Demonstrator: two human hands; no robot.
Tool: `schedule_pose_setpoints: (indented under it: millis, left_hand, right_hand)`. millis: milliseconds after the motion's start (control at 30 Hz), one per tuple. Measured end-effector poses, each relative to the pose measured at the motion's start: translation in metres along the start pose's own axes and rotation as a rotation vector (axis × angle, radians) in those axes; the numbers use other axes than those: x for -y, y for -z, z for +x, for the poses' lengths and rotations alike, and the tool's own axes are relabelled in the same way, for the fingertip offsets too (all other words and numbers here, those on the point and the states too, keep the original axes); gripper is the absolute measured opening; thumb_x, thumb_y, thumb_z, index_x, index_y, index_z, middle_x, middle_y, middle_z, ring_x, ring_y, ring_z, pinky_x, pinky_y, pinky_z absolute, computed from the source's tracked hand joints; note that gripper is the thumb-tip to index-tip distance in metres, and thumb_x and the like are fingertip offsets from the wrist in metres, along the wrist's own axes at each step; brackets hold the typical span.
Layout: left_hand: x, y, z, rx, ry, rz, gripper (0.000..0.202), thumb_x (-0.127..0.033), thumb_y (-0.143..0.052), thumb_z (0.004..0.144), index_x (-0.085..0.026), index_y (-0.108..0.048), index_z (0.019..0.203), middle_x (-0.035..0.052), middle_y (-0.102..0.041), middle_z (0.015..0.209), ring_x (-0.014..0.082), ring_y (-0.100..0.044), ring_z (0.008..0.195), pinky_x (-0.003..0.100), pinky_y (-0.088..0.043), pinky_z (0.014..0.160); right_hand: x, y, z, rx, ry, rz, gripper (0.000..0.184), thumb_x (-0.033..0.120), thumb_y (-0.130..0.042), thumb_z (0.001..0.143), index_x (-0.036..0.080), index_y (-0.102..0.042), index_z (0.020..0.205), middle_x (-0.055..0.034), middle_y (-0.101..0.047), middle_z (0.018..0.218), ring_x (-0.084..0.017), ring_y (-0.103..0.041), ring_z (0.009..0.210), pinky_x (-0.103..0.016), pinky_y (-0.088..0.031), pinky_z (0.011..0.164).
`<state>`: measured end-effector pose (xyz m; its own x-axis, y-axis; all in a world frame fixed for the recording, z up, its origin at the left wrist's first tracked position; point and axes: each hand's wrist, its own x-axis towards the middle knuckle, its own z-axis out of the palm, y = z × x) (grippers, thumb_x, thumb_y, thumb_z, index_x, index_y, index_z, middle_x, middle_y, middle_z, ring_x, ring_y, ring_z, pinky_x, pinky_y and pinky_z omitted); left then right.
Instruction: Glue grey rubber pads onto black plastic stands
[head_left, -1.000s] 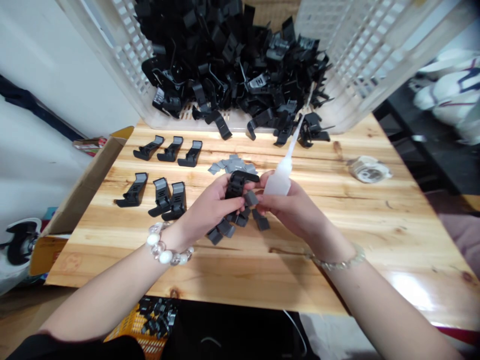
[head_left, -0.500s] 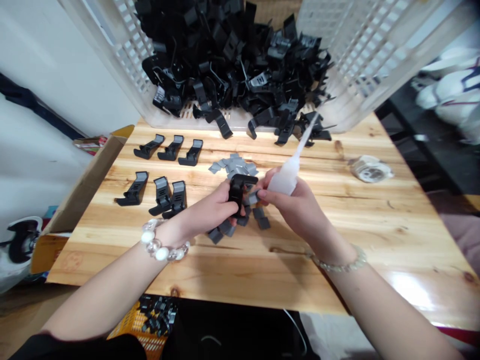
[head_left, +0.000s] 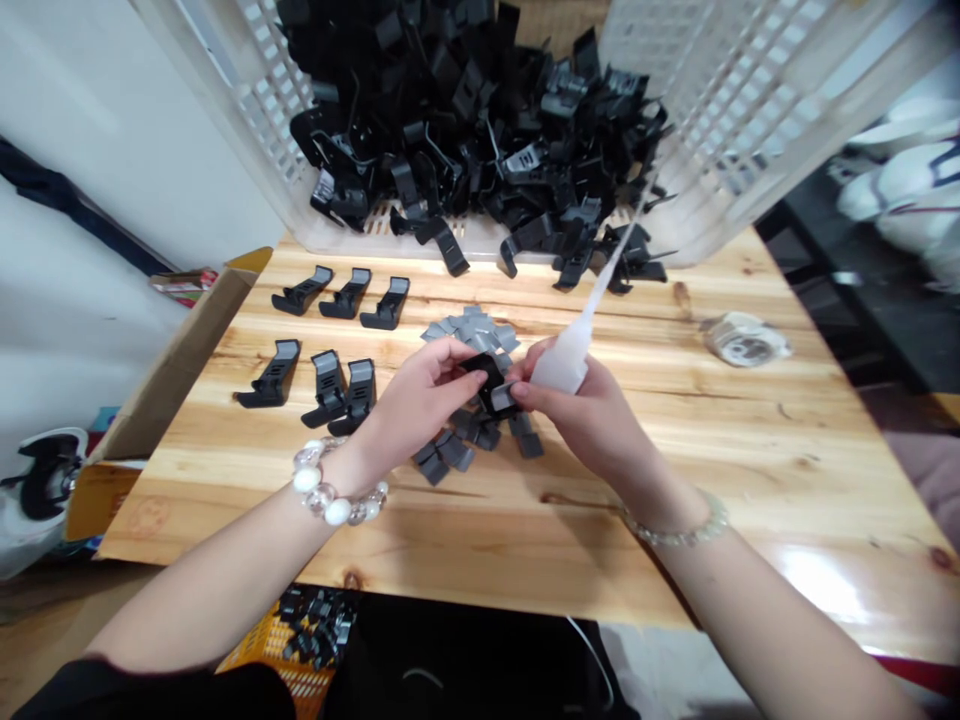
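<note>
My left hand is closed on a black plastic clip above the middle of the table. In my right hand is a white, translucent glue bottle, its long thin nozzle pointing up and away. The thumb and finger of that same hand pinch a small grey pad against the clip's near end. Whether the pad sticks there I cannot tell. Under both hands lies a loose pile of grey pads, partly hidden by the fingers.
Two rows of black clips with grey pads lie on the left of the wooden table. A large white crate heaped with black clips stands at the back. A roll of tape lies at right. Below is a yellow basket of parts.
My left hand has turned the clip so its end faces my right hand. The grey pad, held apart from the clip before, now meets it. The glue bottle has barely moved.
</note>
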<state>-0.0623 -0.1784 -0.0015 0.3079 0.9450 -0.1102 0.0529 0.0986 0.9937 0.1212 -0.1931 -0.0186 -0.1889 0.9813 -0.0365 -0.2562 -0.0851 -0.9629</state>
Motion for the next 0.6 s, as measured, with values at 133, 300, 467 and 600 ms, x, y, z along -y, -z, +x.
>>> schedule_pose_setpoints:
  millis: [133,300,467,600]
  left_hand:
    - [0.0013,-0.0016,-0.0023,-0.004,0.054,-0.025,0.014,-0.027,-0.064,0.085,-0.017,-0.056,0.091,0.0022,-0.064,0.09,0.0166,-0.063,0.083,0.033,-0.056,0.076]
    - [0.0029,-0.0029,-0.0029,0.006,0.095,-0.066,0.018,-0.026,-0.066,0.083,-0.017,-0.055,0.094,0.002,-0.06,0.09,0.0159,-0.062,0.077,0.032,-0.06,0.064]
    - [0.0053,-0.0042,-0.0017,0.0,0.097,-0.07,0.015,-0.025,-0.065,0.084,-0.017,-0.056,0.093,0.0006,-0.061,0.085,0.0139,-0.063,0.071,0.031,-0.061,0.063]
    - [0.0063,-0.0055,-0.0016,-0.022,0.07,-0.073,0.014,-0.024,-0.065,0.084,-0.017,-0.058,0.093,0.0002,-0.062,0.082,0.0132,-0.062,0.07,0.029,-0.06,0.062]
  right_hand:
    - [0.0006,-0.0011,-0.0015,-0.032,0.011,-0.159,0.023,0.022,-0.079,0.071,0.02,-0.059,0.083,0.0013,-0.063,0.082,-0.013,-0.055,0.076,-0.03,-0.045,0.072]
    - [0.0054,-0.005,-0.0029,-0.021,0.085,-0.391,0.015,0.018,-0.072,0.076,0.021,-0.059,0.082,0.0007,-0.063,0.083,-0.014,-0.056,0.076,-0.032,-0.045,0.073]
    - [0.003,-0.0082,-0.0047,-0.031,0.123,-0.449,0.014,0.017,-0.068,0.077,0.022,-0.058,0.085,0.0012,-0.061,0.084,-0.014,-0.055,0.076,-0.03,-0.045,0.071]
    - [-0.0019,-0.0071,-0.0037,-0.064,0.055,-0.448,0.017,0.022,-0.069,0.077,0.021,-0.058,0.09,0.0008,-0.061,0.084,-0.015,-0.055,0.077,-0.031,-0.045,0.07]
